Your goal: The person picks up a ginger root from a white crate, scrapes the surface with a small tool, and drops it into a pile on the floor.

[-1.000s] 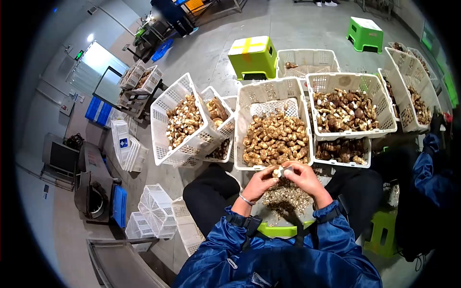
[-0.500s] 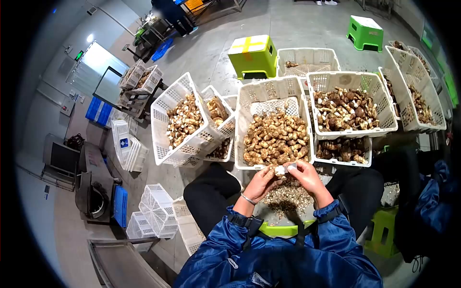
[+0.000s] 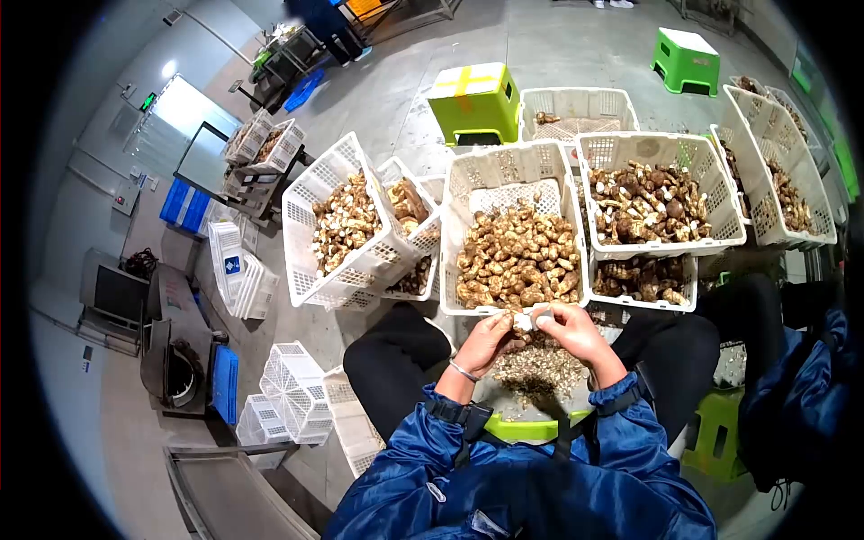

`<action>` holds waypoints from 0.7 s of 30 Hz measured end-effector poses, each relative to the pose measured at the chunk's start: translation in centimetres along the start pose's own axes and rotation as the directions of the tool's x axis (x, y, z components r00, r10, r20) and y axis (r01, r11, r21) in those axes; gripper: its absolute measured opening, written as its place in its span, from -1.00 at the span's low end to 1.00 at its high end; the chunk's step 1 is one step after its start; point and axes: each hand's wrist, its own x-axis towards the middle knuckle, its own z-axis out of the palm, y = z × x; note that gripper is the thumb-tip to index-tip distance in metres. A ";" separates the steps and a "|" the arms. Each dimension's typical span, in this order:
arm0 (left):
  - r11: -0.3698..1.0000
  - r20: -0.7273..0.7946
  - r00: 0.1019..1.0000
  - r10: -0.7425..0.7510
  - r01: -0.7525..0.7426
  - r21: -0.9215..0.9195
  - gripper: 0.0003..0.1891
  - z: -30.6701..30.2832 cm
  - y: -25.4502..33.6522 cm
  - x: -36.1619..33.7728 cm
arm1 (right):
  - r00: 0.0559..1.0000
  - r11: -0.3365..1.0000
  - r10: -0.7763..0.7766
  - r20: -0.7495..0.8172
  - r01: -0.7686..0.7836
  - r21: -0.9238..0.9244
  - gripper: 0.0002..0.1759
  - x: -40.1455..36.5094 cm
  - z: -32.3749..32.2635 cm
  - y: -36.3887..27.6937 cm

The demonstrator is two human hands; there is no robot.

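My left hand [image 3: 487, 342] is closed around a mushroom [image 3: 522, 321] whose pale end shows between the two hands. Against the other side of it, my right hand [image 3: 576, 334] has its fingers closed. A small grey blade-like piece [image 3: 543, 318] shows at the right thumb; its exact kind cannot be made out. Just beyond my hands is a white plastic crate [image 3: 464, 189] partly filled with brown mushrooms [image 3: 519, 256]. Below them, pale and dark trimmings [image 3: 543, 371] lie heaped between my knees, over a green-edged surface [image 3: 526, 432].
More mushroom crates stand on the left [image 3: 301, 225] and right [image 3: 661, 144]. Stools, one yellow-green [image 3: 468, 101] and one green [image 3: 686, 63], stand farther back. A co-worker's blue sleeve [image 3: 814, 382] is close at right. Stacked white baskets [image 3: 292, 396] sit at left.
My hands stay together at the mushroom, with the fingers and grip shifted slightly. The view has tilted a little; the crates are unchanged.
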 end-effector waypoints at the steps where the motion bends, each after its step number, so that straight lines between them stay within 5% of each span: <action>1: 1.000 -0.009 1.000 0.005 -0.005 0.026 -0.57 -0.1 -0.1 0.2 | 1.000 1.000 -0.020 -0.001 0.020 -0.002 -0.73 -0.4 0.3 -1.4; 3: 0.996 -0.020 1.000 0.021 -0.020 0.091 -0.59 0.0 0.0 0.1 | 0.994 0.989 -0.108 -0.025 0.105 -0.099 -0.72 -0.6 0.6 -1.5; 7: 0.999 -0.007 0.999 0.035 -0.035 0.032 -0.60 0.1 -0.1 0.1 | 0.999 0.997 0.040 0.030 -0.042 0.064 -0.69 -0.1 -0.2 -0.9; 11: 0.977 -0.020 0.999 0.036 -0.031 0.210 -0.59 -0.3 -0.1 0.3 | 0.993 0.987 -0.118 0.002 0.117 -0.110 -0.71 -0.5 0.6 -1.0; 15: 0.986 -0.007 0.999 0.053 -0.052 0.157 -0.55 -0.1 -0.1 0.2 | 0.997 0.989 0.082 0.016 -0.083 0.121 -0.72 0.3 0.0 0.0; 19: 0.985 0.006 0.999 0.038 -0.038 0.168 -0.54 0.3 0.5 0.0 | 0.987 0.978 -0.160 -0.008 0.157 -0.134 -0.72 -0.4 0.6 -0.9; 21: 0.996 0.035 0.999 0.028 -0.031 0.082 -0.54 0.4 0.4 0.0 | 0.998 0.998 0.061 -0.029 -0.061 0.011 -0.72 -0.1 0.4 -0.3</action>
